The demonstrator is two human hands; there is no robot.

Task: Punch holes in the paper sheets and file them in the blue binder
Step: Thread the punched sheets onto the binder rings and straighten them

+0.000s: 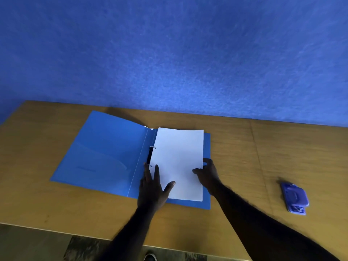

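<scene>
**Both hands on the filed sheets in the open binder**

The left hand (152, 188) lies flat on the paper sheets (178, 157). Its fingers are straight and spread, the thumb is splayed out to the right, and the fingertips reach the lower ring (149, 165). The right hand (208, 174) is at the stack's right edge. Its thumb rests on top of the paper and its fingers curl round the edge in a pinch. How far they reach underneath is hidden.

The sheets sit on the right-hand cover of the blue binder (98, 153), which lies open and flat. Their left margin is against the black ring mechanism (149, 155), and the upper ring (153, 147) passes through the paper. The top of the stack bows up a little. A narrow strip of blue cover shows past the paper's right and near edges.

The binder rests on a wooden table (263, 147). Its far left corner comes close to the blue wall (169, 53), and its near right corner stops short of the table's front edge. Bare wood runs from the binder's right side to a purple hole punch (294, 198), which lies well apart from both hands. More bare wood lies to the left of the open cover.
</scene>
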